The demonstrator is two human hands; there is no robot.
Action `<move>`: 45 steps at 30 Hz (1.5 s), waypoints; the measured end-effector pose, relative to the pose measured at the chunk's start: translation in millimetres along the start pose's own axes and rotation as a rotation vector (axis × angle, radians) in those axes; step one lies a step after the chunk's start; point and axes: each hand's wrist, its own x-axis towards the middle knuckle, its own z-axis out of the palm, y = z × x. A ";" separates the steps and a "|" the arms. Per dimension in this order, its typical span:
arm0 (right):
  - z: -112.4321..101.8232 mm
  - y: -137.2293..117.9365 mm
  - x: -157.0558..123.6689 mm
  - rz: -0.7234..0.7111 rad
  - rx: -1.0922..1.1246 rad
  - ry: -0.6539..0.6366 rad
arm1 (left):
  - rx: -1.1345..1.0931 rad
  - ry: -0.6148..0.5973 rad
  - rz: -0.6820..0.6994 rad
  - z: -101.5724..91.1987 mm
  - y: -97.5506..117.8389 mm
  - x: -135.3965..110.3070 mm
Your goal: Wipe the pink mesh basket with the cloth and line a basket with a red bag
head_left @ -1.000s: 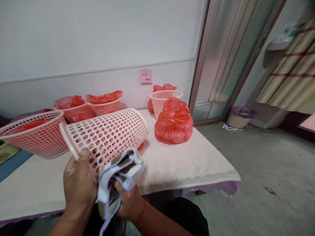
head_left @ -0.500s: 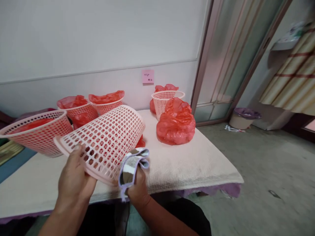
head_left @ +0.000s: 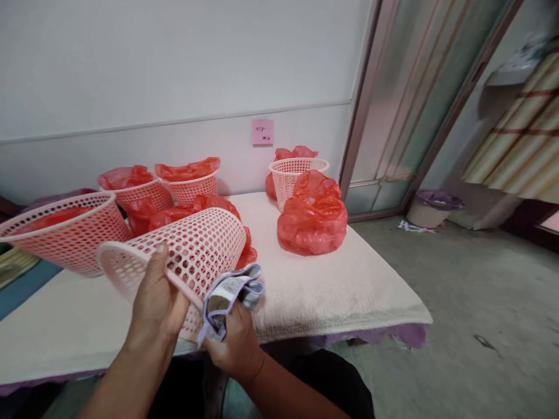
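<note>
A pink perforated plastic basket (head_left: 205,238) lies tilted on its side in front of me, its open rim toward me and its base pointing away to the right. My left hand (head_left: 157,297) grips the rim, thumb on the outside. In my right hand (head_left: 238,343) is a bunched cloth (head_left: 229,294), striped brown, grey and white with a lilac edge, held against the basket's rim. The right fingers are partly hidden by the cloth. Behind the basket lies a crumpled red plastic bag (head_left: 218,203).
Pink baskets with red bags in them (head_left: 192,189) stand at the back left, with a larger basket (head_left: 96,244) nearer. To the right are another basket (head_left: 286,186) and a red bag bundle (head_left: 312,227) on the cloth-covered table (head_left: 332,291). A lined bin (head_left: 428,212) stands on the floor.
The basket has turned and dropped lower, so more of its inside and the red bag behind it show. My left hand has moved right along with the rim; the right hand shifted slightly left.
</note>
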 end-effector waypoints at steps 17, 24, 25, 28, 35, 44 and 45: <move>-40.8 12.9 36.8 0.386 0.208 0.196 | 1.350 -0.773 0.572 -156.4 -76.6 19.7; -34.0 33.8 42.4 0.137 0.012 0.189 | 1.196 -0.695 0.572 -124.4 -44.2 9.5; -37.1 41.3 46.0 0.119 -0.037 0.205 | 1.158 -0.652 0.542 -119.3 -38.7 4.2; -50.4 64.3 58.2 0.205 -0.147 0.300 | 1.055 -0.440 0.432 -104.8 -23.5 -14.6; -29.5 42.5 35.7 0.106 -0.146 0.198 | 0.795 -0.028 0.304 -66.8 -7.2 -44.8; -10.3 23.9 12.4 -0.135 -0.178 0.010 | 0.523 0.043 0.168 -42.5 1.0 -48.7; -14.9 31.7 18.6 -0.065 -0.182 0.080 | 0.482 0.034 0.170 -43.1 2.4 -48.7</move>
